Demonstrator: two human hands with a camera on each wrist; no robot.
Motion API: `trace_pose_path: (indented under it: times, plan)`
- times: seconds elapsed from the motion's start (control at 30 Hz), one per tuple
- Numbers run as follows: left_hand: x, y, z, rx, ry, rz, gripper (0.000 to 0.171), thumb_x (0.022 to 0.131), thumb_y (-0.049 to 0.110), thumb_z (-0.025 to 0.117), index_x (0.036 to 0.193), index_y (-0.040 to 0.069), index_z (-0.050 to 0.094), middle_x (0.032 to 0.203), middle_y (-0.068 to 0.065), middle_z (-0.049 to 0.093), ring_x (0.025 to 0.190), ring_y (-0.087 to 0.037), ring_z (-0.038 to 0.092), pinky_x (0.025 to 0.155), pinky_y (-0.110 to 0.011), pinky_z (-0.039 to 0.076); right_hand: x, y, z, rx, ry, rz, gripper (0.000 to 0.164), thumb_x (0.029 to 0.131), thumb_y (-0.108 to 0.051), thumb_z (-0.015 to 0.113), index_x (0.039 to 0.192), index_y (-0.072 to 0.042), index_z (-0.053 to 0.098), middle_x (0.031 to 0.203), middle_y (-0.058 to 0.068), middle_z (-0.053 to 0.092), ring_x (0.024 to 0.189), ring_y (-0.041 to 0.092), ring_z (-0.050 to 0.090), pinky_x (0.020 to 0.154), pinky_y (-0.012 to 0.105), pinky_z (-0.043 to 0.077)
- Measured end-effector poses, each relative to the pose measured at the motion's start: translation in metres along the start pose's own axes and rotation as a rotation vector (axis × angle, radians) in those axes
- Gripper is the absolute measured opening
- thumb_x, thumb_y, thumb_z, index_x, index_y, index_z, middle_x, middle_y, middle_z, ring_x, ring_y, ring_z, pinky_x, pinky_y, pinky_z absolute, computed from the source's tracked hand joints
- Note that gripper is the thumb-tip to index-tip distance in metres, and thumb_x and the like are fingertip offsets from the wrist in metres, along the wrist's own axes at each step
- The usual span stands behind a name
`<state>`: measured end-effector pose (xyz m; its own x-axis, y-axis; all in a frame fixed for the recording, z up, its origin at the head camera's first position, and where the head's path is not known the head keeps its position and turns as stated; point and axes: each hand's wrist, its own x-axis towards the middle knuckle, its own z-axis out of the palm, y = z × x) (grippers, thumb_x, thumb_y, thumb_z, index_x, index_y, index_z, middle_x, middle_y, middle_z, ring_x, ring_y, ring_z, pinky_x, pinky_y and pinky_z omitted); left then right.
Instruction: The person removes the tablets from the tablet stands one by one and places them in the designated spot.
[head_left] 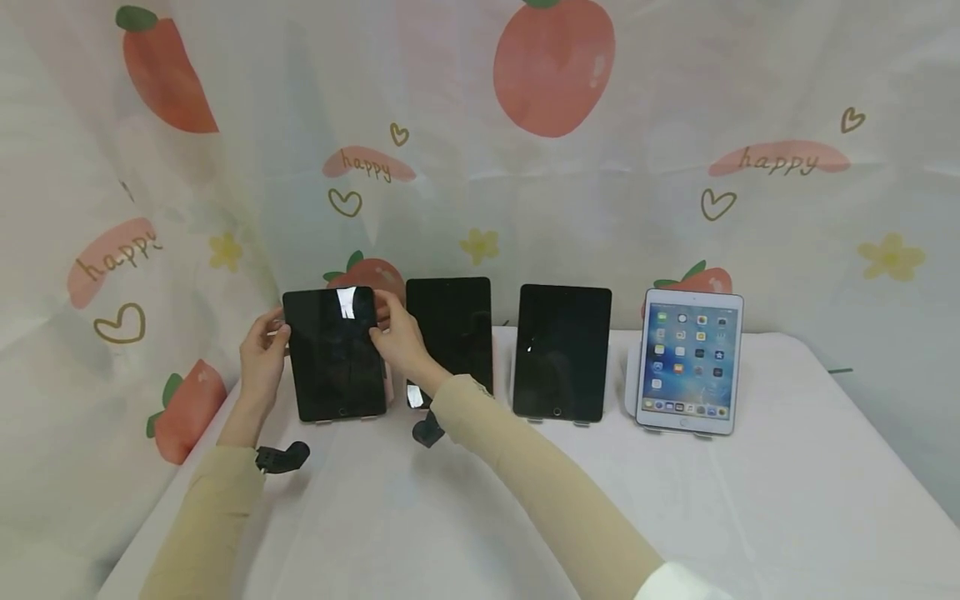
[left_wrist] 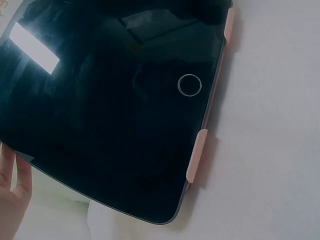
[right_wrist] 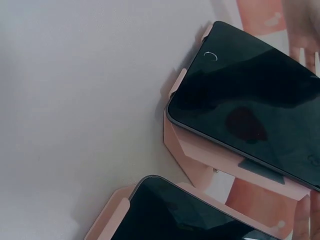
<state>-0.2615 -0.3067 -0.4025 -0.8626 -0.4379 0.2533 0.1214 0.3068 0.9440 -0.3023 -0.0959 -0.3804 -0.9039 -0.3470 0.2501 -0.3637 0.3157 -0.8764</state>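
Left hand (head_left: 262, 360) and right hand (head_left: 405, 340) grip the leftmost black tablet (head_left: 335, 358) by its opposite sides, its lower edge against the lips of a pink stand (right_wrist: 210, 154). We advise a light, even hold at the rim (the glass catches glare). Its back is hidden from us; the beige right sleeve (head_left: 540, 483) partly covers a second black tablet (head_left: 450, 325).
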Motion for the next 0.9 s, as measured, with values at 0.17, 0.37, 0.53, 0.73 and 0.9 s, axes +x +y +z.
trace_pose_path:
  times: [0.17,0.37,0.53,0.73,0.9]
  plan:
    - [-0.002,0.007,0.001,-0.021,0.022,0.001,0.038,0.099,0.013,0.049,0.137,0.008,0.051,0.098,0.017,0.049,0.086,0.001,0.05,0.072,-0.008,0.046,0.0,-0.002,-0.001,0.009,0.01,0.0,0.054,0.093,-0.004,0.057,0.143,-0.015,0.038,0.117,0.011,0.058,0.104,0.022,0.057,0.08,0.026,0.05]
    - [-0.006,0.013,0.001,-0.033,0.053,0.0,0.035,0.1,0.016,0.05,0.134,0.007,0.053,0.094,0.019,0.049,0.086,0.001,0.051,0.072,-0.01,0.048,-0.004,-0.003,0.001,0.011,0.024,-0.002,0.056,0.092,-0.003,0.058,0.143,-0.017,0.039,0.116,0.009,0.059,0.101,0.02,0.057,0.077,0.024,0.05]
    - [-0.008,0.015,-0.002,-0.062,0.048,-0.019,0.035,0.099,0.015,0.051,0.134,0.008,0.054,0.092,0.017,0.05,0.086,0.0,0.052,0.071,-0.008,0.047,-0.007,-0.004,0.001,-0.012,0.033,-0.023,0.057,0.092,-0.004,0.058,0.143,-0.019,0.039,0.116,0.008,0.058,0.102,0.019,0.058,0.077,0.024,0.051]
    - [-0.009,0.015,-0.006,-0.141,0.035,-0.064,0.034,0.098,0.014,0.052,0.132,0.011,0.055,0.093,0.014,0.052,0.089,-0.002,0.052,0.072,-0.009,0.048,-0.011,-0.004,0.001,-0.04,0.041,-0.07,0.055,0.093,-0.003,0.056,0.142,-0.019,0.037,0.116,0.008,0.057,0.102,0.02,0.058,0.078,0.025,0.05]
    - [-0.012,0.015,-0.009,-0.207,0.042,-0.091,0.031,0.096,0.011,0.056,0.126,0.016,0.06,0.092,0.012,0.054,0.088,-0.003,0.053,0.071,-0.009,0.049,-0.014,-0.004,0.003,-0.03,0.043,-0.093,0.052,0.094,-0.001,0.053,0.14,-0.02,0.036,0.112,0.007,0.055,0.1,0.019,0.057,0.079,0.024,0.048]
